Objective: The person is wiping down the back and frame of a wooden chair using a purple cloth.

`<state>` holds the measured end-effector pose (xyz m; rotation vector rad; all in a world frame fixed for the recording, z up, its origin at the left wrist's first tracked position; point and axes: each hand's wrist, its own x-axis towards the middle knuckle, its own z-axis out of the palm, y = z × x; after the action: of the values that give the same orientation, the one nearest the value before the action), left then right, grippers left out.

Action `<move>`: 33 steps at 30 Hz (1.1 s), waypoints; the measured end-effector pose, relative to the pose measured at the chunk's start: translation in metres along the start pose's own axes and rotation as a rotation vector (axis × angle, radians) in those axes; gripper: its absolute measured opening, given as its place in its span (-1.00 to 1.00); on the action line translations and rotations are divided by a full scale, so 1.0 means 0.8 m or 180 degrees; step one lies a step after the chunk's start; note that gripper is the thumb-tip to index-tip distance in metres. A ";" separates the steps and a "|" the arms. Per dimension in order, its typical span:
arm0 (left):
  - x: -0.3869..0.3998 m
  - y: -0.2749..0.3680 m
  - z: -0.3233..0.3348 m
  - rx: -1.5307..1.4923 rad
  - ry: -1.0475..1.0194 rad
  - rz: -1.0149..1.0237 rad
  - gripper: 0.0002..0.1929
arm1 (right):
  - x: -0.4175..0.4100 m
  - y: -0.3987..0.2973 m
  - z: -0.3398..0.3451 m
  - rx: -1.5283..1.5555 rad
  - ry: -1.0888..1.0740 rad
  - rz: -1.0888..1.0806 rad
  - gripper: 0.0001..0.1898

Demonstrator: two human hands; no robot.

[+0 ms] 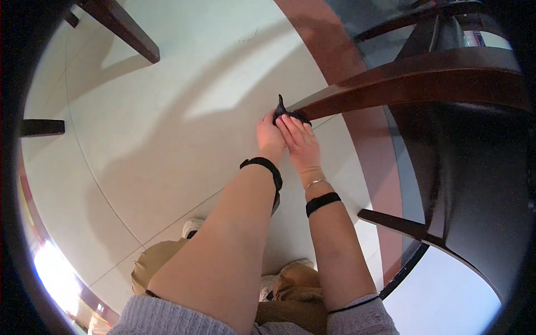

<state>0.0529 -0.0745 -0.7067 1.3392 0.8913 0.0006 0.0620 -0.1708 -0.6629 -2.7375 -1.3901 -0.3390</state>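
Observation:
A piece of black fabric (280, 105), perhaps a sock-like cover, sits around the end of a dark brown wooden chair leg (377, 86). Its pointed tip sticks up past the fingers. My left hand (271, 136) grips it from the left side, fingers mostly hidden behind it. Over the front lies my right hand (303, 144), its fingers together and pressed on the fabric against the leg end. Both hands touch each other. The chair (473, 167) appears tipped over, with this leg reaching sideways toward me.
Another leg (393, 224) of the chair points left at the lower right. Dark wooden furniture legs (130, 31) stand at the upper left. Pale floor tiles (167, 138) meet a reddish-brown border strip (372, 167). My shoe (193, 226) and bent knees are below.

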 end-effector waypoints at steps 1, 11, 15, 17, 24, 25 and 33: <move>0.000 0.001 -0.001 -0.0200 -0.0091 -0.0049 -0.67 | -0.001 -0.003 0.001 -0.0052 -0.0014 0.0045 -0.47; -0.033 0.083 -0.008 0.0411 0.0583 0.0137 -0.73 | 0.021 -0.033 -0.028 0.0679 0.0824 0.1090 -0.74; -0.021 0.156 -0.007 -0.0859 -0.0461 0.1588 -0.72 | 0.041 -0.046 -0.067 0.1911 0.1642 0.2148 -0.80; -0.039 0.196 0.026 -0.1378 -0.0563 0.2300 -0.71 | 0.046 -0.030 -0.090 0.2332 0.2018 0.2374 -0.78; -0.110 0.291 0.038 -0.2112 -0.0811 0.3228 -0.73 | 0.079 -0.022 -0.214 0.3565 0.2859 0.2575 -0.74; -0.117 0.296 0.037 -0.1807 -0.0671 0.3305 -0.73 | 0.082 -0.017 -0.224 0.3446 0.2710 0.2557 -0.79; -0.089 0.262 0.033 -0.1546 -0.1061 0.3052 -0.77 | 0.068 0.000 -0.165 0.3794 0.2773 0.2830 -0.85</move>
<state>0.1194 -0.0715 -0.4937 1.1400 -0.0960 0.6735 0.0707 -0.1466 -0.5226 -1.5543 0.0143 -0.3675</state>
